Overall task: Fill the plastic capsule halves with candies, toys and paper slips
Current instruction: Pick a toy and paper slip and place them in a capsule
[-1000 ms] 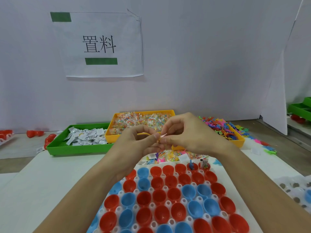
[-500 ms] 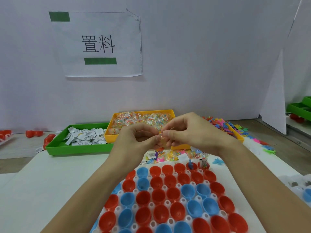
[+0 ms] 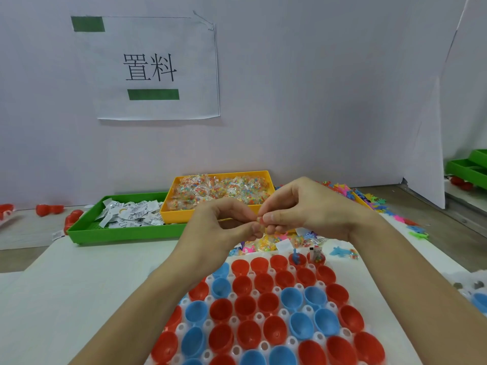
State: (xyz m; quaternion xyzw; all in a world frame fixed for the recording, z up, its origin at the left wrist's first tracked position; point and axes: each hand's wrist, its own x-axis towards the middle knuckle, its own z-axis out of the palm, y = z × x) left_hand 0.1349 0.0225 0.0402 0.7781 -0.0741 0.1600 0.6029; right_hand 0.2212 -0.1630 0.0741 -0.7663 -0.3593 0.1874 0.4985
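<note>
Red and blue capsule halves (image 3: pixel 266 304) stand open side up in a white holder (image 3: pixel 259 316) in front of me. Two red halves at the back right are filled: one holds a blue toy (image 3: pixel 296 256), the other a candy packet with a paper slip (image 3: pixel 316 254). Above the holder's far edge, my left hand (image 3: pixel 224 225) and my right hand (image 3: pixel 308 206) meet fingertip to fingertip. Together they pinch a small yellowish item (image 3: pixel 259 220), too hidden to identify. Loose candies, toys and slips (image 3: pixel 266 243) lie under the hands.
A green tray (image 3: pixel 118 233) of paper slips stands at the back left, beside a yellow tray (image 3: pixel 171 201) of candy packets. Coloured toys (image 3: pixel 345 192) are piled at the back right. Red capsules (image 3: pixel 50 209) lie far left. A second holder (image 3: pixel 474 293) sits at the right edge.
My fingertips have closed together. A thin yellow strip that stretched between the hands a second ago is now almost hidden in the pinch. Both hands stay above the holder's far edge.
</note>
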